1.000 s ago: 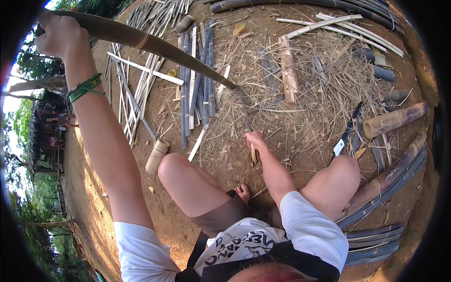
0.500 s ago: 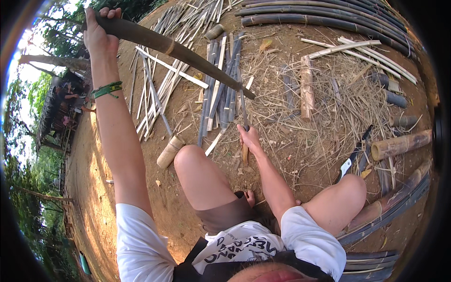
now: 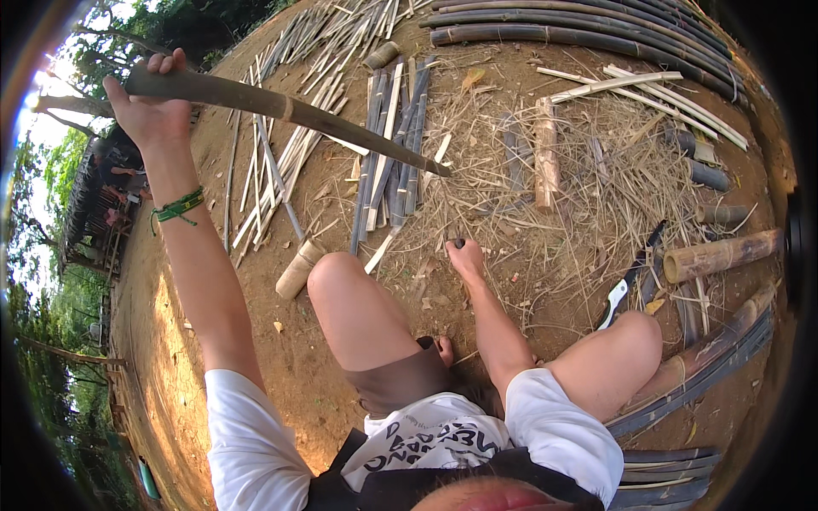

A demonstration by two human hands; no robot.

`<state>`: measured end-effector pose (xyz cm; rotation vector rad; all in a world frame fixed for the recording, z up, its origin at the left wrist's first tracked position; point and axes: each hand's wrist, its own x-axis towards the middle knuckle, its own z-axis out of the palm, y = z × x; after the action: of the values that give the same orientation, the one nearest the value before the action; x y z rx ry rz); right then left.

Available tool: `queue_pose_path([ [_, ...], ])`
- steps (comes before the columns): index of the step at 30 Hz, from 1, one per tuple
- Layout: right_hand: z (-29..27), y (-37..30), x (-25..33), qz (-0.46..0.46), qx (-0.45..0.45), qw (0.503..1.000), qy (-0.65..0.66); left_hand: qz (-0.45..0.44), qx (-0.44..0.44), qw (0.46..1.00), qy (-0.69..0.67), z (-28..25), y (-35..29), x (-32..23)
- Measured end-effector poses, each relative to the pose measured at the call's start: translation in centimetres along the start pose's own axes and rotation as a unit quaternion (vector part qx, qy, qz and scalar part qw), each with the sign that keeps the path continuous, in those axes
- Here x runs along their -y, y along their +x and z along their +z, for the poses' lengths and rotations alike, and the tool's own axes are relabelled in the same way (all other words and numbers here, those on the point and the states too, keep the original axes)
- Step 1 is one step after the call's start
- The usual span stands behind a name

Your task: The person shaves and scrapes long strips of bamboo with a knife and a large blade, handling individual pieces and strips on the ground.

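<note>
Clamped around the butt of a long bamboo pole (image 3: 281, 106), the left hand (image 3: 153, 111) holds it raised at arm's length, its tip slanting down past the grip toward the ground beyond the knees. Right hand (image 3: 469, 260), low and well apart from that grip, closes its fingers on a small dark stub pressed to the dirt; what the stub is cannot be told. Below the pole's tip lie split bamboo slats (image 3: 388, 153) in a loose bundle, with straw litter (image 3: 579, 179) spread to the right of them. Dark whole culms (image 3: 579, 34) lie stacked at the far edge. A short bamboo offcut (image 3: 298, 268) lies just beside the left knee, and a knife (image 3: 630, 277) rests on the ground near the right knee. Risk, as judged here: the pole is long and held at one end only, so it could swing or slip down onto the bare legs or the right hand beneath it.
</note>
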<state>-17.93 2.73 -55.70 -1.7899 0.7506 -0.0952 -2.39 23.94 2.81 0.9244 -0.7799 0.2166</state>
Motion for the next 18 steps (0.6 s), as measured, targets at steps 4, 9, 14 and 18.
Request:
queue_pose_path([
  [4,-0.4,1.2,-0.4,0.003,-0.036,0.999,0.015,0.004,0.028,0.999,-0.028,0.3,0.7,1.7],
  [9,0.0,-1.5,4.9,-0.025,0.038,0.976,0.213,0.132,0.007,0.981,0.142,3.2,0.0,2.6],
  [14,-2.1,-2.9,9.9,0.025,0.302,0.809,0.503,0.174,-0.013,0.957,0.233,6.8,-0.1,4.7],
  [18,-2.4,-3.8,11.5,0.033,0.390,0.695,0.603,0.147,0.027,0.973,0.174,7.2,2.1,5.4],
])
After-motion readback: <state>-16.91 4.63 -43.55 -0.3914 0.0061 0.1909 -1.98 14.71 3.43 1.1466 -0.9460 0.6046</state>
